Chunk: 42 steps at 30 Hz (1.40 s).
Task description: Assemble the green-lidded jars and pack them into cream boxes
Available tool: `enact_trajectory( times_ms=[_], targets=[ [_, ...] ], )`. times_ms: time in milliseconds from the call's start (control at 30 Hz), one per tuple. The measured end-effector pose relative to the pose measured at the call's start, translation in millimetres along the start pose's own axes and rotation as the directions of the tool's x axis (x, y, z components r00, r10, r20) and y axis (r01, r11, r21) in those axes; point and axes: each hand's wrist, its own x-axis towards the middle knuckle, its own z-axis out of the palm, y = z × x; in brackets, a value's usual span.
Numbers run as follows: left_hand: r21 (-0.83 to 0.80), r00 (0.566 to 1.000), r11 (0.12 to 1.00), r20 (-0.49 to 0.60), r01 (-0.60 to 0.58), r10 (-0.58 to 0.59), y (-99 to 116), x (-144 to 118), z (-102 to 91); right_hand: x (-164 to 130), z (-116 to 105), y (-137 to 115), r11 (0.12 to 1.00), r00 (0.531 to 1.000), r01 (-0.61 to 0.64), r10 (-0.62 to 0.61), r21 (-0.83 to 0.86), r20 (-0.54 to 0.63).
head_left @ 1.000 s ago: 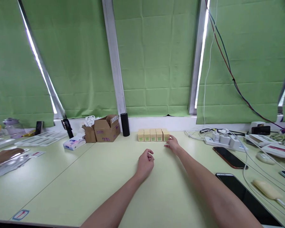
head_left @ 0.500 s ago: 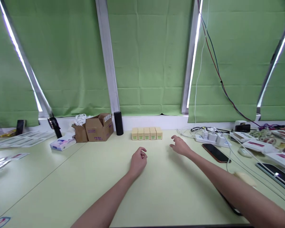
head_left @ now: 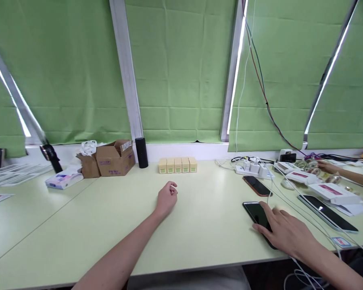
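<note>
My left hand [head_left: 167,199] rests on the table, fingers loosely curled in with nothing seen in them. Beyond it stands a row of several small pale-yellow boxes [head_left: 178,165] with green labels, apart from the hand. At the right, my right hand [head_left: 286,231] bends over a dark-screened phone [head_left: 257,213] lying on the table near its front edge. Its thumb is at the phone's left side and its index finger at the other side; the hand covers the phone's near right part. The other fingertips are partly hidden.
Cables cross the right side from a white power strip [head_left: 254,169]. Another phone [head_left: 256,186], a tablet-like device [head_left: 326,212] and white boxes [head_left: 334,192] lie there. Another person's arm [head_left: 351,175] reaches in. Cardboard boxes [head_left: 115,159] and a black cylinder [head_left: 141,153] stand back left.
My right hand has come back from beside the small boxes to the phone at the near right. My left hand stays curled on the table. The view has turned right.
</note>
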Motion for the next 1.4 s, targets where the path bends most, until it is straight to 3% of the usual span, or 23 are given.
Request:
enact_trajectory(
  times_ms=[167,300,500,833,1200,1400],
  targets=[
    [0.024,1.000,1.000,-0.001,0.000,0.000,0.1,-0.2,0.0,4.0,-1.8,-14.9,0.997,0.997,-0.076,0.077,-0.025,0.023],
    [0.033,1.000,0.999,-0.009,-0.009,0.010,0.2,0.6,-0.5,6.2,-8.4,-20.8,0.993,0.998,-0.063,0.065,-0.096,0.022],
    [0.057,1.000,0.998,0.006,-0.018,0.018,2.5,1.7,-1.7,3.6,-20.8,-27.0,0.982,0.987,-0.074,0.098,-0.174,0.131],
    [0.108,0.999,0.993,-0.009,-0.041,0.042,-2.7,4.0,-1.1,14.7,-12.0,-33.2,0.979,0.969,-0.189,0.199,-0.079,0.148],
    [0.108,0.999,0.993,-0.018,-0.043,0.045,-4.0,5.3,-1.5,53.7,-3.8,-29.3,0.974,0.967,-0.226,0.224,0.003,0.119],
    [0.113,0.999,0.993,-0.009,-0.035,0.037,-2.6,5.1,-1.7,53.6,0.9,-31.7,0.973,0.968,-0.232,0.230,0.011,0.101]
  ],
)
